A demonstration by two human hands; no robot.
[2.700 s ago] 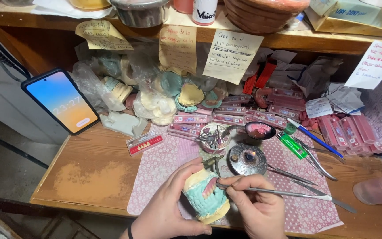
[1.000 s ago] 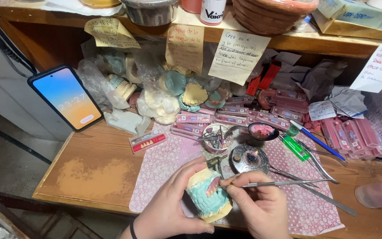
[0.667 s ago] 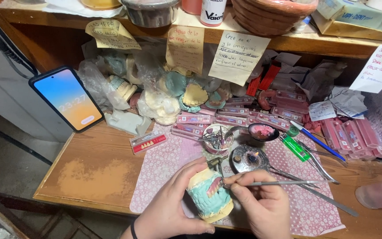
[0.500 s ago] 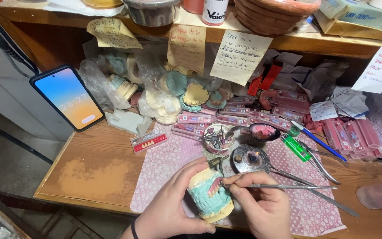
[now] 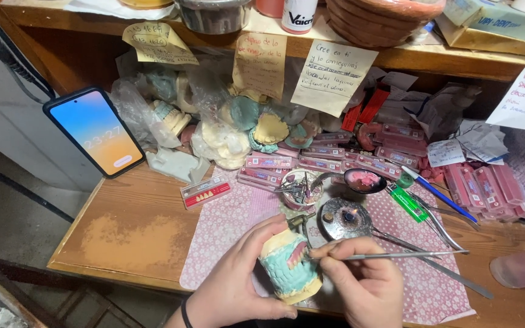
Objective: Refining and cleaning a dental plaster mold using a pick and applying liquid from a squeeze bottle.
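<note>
- The left hand (image 5: 235, 285) grips a dental cast (image 5: 289, 270) over the patterned mat (image 5: 226, 228).
- The right hand (image 5: 366, 285) pinches a thin metal tool (image 5: 405, 255), its tip touching the cast's pink wax.
- A small lit burner (image 5: 344, 218) sits just beyond.

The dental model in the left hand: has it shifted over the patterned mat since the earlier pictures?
No. The dental model sits at the same spot over the patterned mat, just below the round metal dish, with the left hand around it.
</note>
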